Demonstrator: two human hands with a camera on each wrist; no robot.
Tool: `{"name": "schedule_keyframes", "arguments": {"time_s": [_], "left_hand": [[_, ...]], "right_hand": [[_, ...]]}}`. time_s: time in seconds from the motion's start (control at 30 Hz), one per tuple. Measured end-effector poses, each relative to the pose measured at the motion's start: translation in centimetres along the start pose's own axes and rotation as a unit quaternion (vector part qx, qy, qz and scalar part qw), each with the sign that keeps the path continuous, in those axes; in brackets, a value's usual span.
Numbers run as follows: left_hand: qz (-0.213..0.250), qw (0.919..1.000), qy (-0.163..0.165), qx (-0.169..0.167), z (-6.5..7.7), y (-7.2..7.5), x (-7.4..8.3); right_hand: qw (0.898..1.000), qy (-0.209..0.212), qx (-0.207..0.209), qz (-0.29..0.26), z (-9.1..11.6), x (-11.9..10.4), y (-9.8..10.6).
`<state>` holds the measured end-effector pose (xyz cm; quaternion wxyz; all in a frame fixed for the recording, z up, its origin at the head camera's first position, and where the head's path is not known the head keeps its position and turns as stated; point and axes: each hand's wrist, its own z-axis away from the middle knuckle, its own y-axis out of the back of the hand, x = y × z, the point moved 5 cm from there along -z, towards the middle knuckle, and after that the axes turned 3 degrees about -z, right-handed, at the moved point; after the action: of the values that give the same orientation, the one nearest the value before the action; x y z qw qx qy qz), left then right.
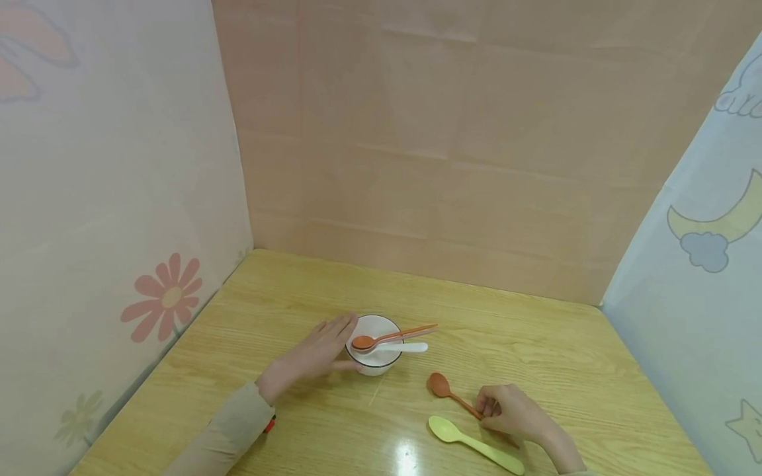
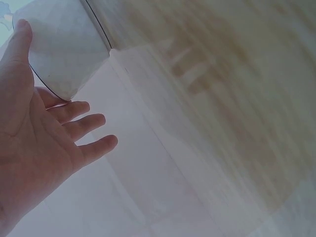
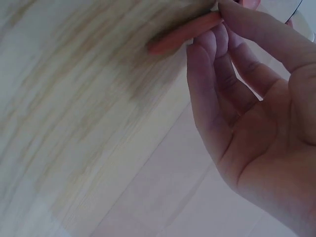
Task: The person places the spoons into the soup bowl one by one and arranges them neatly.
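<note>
My left hand (image 1: 315,350) rests against the left side of a white bowl (image 1: 375,371) with a dark rim. In the left wrist view the thumb lies along the bowl's wall (image 2: 66,44), and the other fingers are spread and fairly straight. Leaning in the bowl are an orange spoon (image 1: 362,342), a pink spoon (image 1: 411,334) close under it, and a white spoon (image 1: 411,347). At the right, my right hand (image 1: 518,413) pinches the handle of a brown-orange spoon (image 1: 439,384) between thumb and fingertips. The handle's end (image 3: 182,34) sticks out past the fingers in the right wrist view.
A yellow spoon (image 1: 445,428) lies just in front of the pinched one, close to the right hand. Something small and red (image 1: 270,425) shows beside the left sleeve. The wooden table (image 1: 536,330) meets a brown backdrop behind and patterned sheets on both sides.
</note>
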<state>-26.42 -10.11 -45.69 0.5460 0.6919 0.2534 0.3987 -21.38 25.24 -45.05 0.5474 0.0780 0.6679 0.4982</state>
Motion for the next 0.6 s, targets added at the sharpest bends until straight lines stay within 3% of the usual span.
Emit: {"name": "schedule_keyframes", "arguments": {"time_s": [0.6], "left_hand": [[-0.003,1.0000,-0.003,0.002,0.06,0.13,0.23]], "right_hand": [[0.999,0.011,0.018,0.038,0.03,-0.12,0.48]]}}
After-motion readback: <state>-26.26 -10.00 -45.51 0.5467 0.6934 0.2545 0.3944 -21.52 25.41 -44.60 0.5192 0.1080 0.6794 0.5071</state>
